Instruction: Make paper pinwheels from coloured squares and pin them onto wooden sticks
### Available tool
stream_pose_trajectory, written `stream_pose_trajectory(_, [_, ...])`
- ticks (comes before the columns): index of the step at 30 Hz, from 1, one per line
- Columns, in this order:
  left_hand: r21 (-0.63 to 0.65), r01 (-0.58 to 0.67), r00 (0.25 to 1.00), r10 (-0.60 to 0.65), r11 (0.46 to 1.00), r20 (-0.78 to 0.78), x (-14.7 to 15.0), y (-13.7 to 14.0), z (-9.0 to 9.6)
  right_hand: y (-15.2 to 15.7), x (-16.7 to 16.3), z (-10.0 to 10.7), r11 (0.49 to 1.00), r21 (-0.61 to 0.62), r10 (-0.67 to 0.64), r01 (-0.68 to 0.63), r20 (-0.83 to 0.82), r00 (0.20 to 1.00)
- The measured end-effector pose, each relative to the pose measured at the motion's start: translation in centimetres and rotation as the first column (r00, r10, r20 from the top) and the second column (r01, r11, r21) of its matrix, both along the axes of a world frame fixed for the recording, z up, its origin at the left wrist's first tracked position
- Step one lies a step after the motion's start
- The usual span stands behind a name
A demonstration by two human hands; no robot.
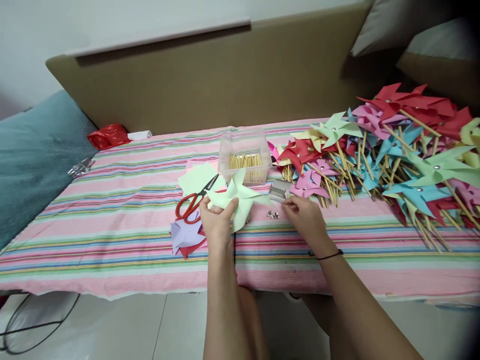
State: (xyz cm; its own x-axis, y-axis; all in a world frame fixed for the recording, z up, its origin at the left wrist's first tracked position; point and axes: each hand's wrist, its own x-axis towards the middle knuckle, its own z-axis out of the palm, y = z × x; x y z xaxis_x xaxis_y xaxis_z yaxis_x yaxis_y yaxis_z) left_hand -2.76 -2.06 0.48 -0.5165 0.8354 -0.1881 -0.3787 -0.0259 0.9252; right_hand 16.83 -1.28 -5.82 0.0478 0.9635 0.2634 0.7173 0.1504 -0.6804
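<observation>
My left hand (217,215) pinches a pale green paper pinwheel (243,197), its blades folded to the middle and no stick visible on it. My right hand (302,215) has thumb and fingers pressed together beside a small grey box (279,191); whatever they hold is too small to make out. Close to its fingertips lie several shiny metal tacks (272,215) on the striped cloth. Red-handled scissors (193,205) rest left of my left hand, partly over pale green paper sheets (193,177). Folded purple paper (186,236) lies nearer to me, on top of red paper.
Behind the pinwheel stands a clear plastic box (243,142) of wooden sticks (245,161). Finished pinwheels (375,155) in many colours pile up at the right. A red plastic bag (108,136) lies far left on the striped cloth (123,215), near a teal cushion (41,155).
</observation>
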Motion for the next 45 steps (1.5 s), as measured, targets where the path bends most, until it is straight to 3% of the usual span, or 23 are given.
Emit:
stream_pose_trajectory(7, [0.025,0.036,0.999,-0.035,0.999,-0.019,0.5,0.2,-0.4,-0.1,0.0,-0.9,0.993,-0.065,0.094,-0.095,-0.019,0.995])
stream_pose_trajectory(11, [0.020,0.053,0.998,-0.052,0.998,-0.041,0.8,0.2,-0.5,0.0,-0.1,-1.0,0.995,-0.076,0.057,-0.065,-0.095,0.994])
stream_pose_trajectory(16, [-0.004,0.099,0.991,-0.098,0.995,-0.091,1.2,0.2,-0.6,-0.1,0.7,-0.4,0.997,-0.082,-0.026,0.000,-0.309,0.951])
stream_pose_trajectory(18, [0.001,0.119,0.989,-0.118,0.993,-0.094,1.3,0.2,-0.6,-0.3,0.8,0.1,0.996,-0.088,-0.041,0.001,-0.460,0.887])
stream_pose_trajectory(22, [-0.014,0.157,0.980,-0.157,0.988,-0.124,1.8,0.1,-0.5,-0.8,0.4,1.6,0.992,-0.124,-0.077,-0.025,-0.744,0.664])
stream_pose_trajectory(28, [-0.041,0.212,0.960,-0.216,0.976,-0.180,2.4,0.1,-0.6,-1.2,0.3,3.5,0.989,-0.149,-0.138,0.013,-0.877,0.461])
stream_pose_trajectory(32, [-0.064,0.233,0.931,-0.242,0.970,-0.275,2.9,0.1,-0.7,-1.4,0.4,4.2,0.998,-0.061,-0.065,0.024,-0.860,0.506])
stream_pose_trajectory(37, [-0.071,0.260,0.835,-0.261,0.963,-0.484,4.0,-0.2,-0.5,-1.5,-0.8,4.8,0.987,0.067,0.144,-0.148,-0.784,0.604])
stream_pose_trajectory(41, [-0.045,0.342,0.862,-0.332,0.939,-0.382,4.5,-0.1,-0.7,-1.6,-1.9,4.5,0.977,0.055,0.178,-0.207,-0.745,0.643])
stream_pose_trajectory(45, [0.004,0.418,0.875,-0.401,0.909,-0.271,4.4,0.1,-0.7,-1.7,-1.9,4.1,0.992,0.052,0.122,-0.118,-0.689,0.715])
